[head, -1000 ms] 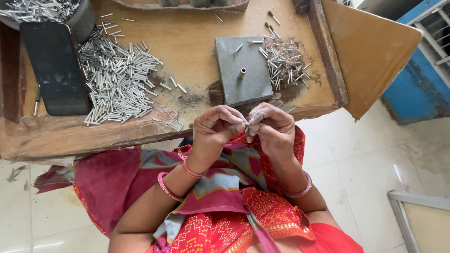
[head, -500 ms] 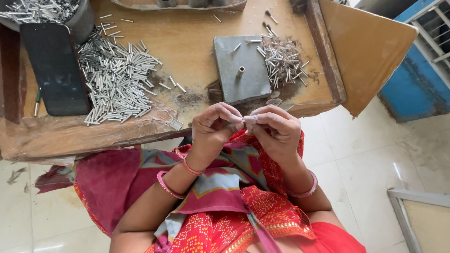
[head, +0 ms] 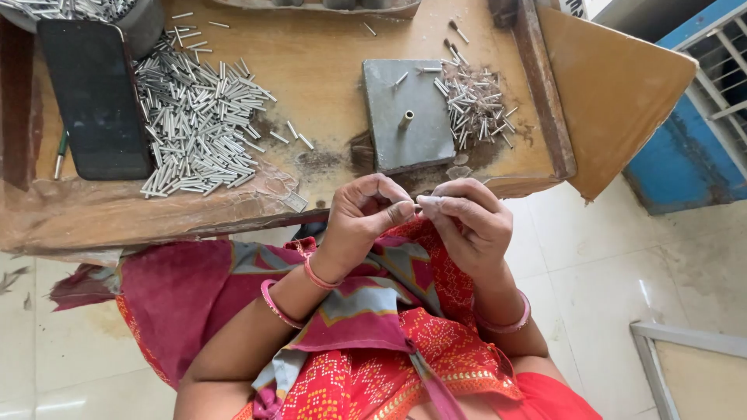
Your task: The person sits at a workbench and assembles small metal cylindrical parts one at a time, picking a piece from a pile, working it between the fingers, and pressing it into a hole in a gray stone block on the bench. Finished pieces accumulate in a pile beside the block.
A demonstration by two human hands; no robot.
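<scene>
I see my left hand [head: 364, 222] and my right hand [head: 469, 222] close together, just below the near edge of the wooden counter [head: 327, 47]; the fingertips of both meet in the middle, and they are pinched on a tiny pale piece [head: 420, 202]; it is too small for me to tell what it is; the fingers of each hand are curled in and pressed together on it, above my lap with its red and maroon cloth [head: 373, 311].

On the counter, just past my hands, lies a grey metal block [head: 389, 132] with a short peg [head: 406, 119] standing up from it; right beside the block, on its right, is a small heap of thin metal pins [head: 476, 105]; a few of them lie on the block itself.

Farther left is a much bigger pile of silver tubes [head: 198, 128]; a black phone [head: 95, 97] lies flat just beside that pile, touching its edge; a pen [head: 60, 154] lies on the other side of the phone.

Pink bangles [head: 274, 305] sit on my left wrist.
</scene>
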